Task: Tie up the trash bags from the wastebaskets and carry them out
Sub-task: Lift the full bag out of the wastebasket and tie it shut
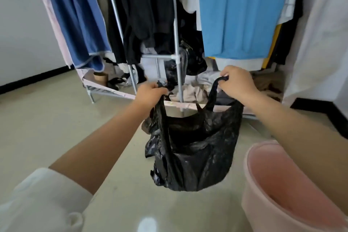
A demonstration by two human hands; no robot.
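Observation:
A black plastic trash bag (195,149) hangs in the air in front of me, its mouth pulled wide. My left hand (148,93) grips the bag's left handle loop in a closed fist. My right hand (237,83) is closed on the right handle loop, a little higher. The bag's bottom sags just above the floor. A pink wastebasket (278,190) stands at the lower right, below my right forearm, with no liner visible inside it.
A metal clothes rack (177,30) stands just behind the bag, hung with blue, black and light-blue clothes. Clothes and a cardboard roll (101,78) lie on its low shelf. Beige floor (56,118) stretches to the left, up to a white wall.

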